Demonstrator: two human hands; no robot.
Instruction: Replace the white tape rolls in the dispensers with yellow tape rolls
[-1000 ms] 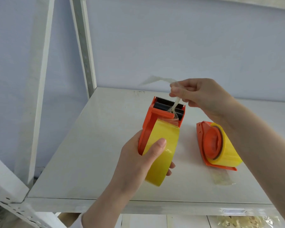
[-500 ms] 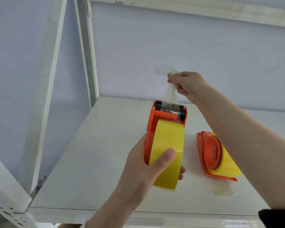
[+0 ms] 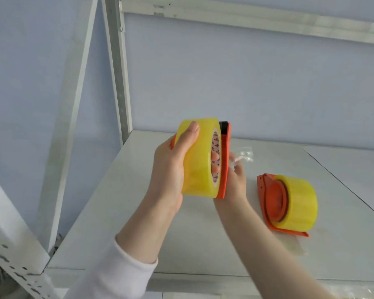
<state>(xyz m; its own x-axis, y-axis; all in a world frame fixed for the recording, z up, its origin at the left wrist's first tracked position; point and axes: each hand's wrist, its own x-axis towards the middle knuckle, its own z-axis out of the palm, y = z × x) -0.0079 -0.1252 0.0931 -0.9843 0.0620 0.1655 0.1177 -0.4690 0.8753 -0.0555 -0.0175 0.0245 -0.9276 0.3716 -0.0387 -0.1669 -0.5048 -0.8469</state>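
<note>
Yellow tape roll (image 3: pixel 198 156) on the lifted dispenser (image 3: pixel 225 160).
Your left hand (image 3: pixel 166 169) grips the roll; your right hand (image 3: pixel 235 184) sits behind, hold unclear. Press the roll fully home.

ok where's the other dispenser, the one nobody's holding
In the head view the other dispenser lies on its side on the white shelf, to the right of the right hand and the held dispenser, touching neither.

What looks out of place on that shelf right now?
Loose clear tape: a crumpled scrap at the right hand, behind the held dispenser, and a flat strip on the shelf beside the lying dispenser. Nothing else stands out.
</note>
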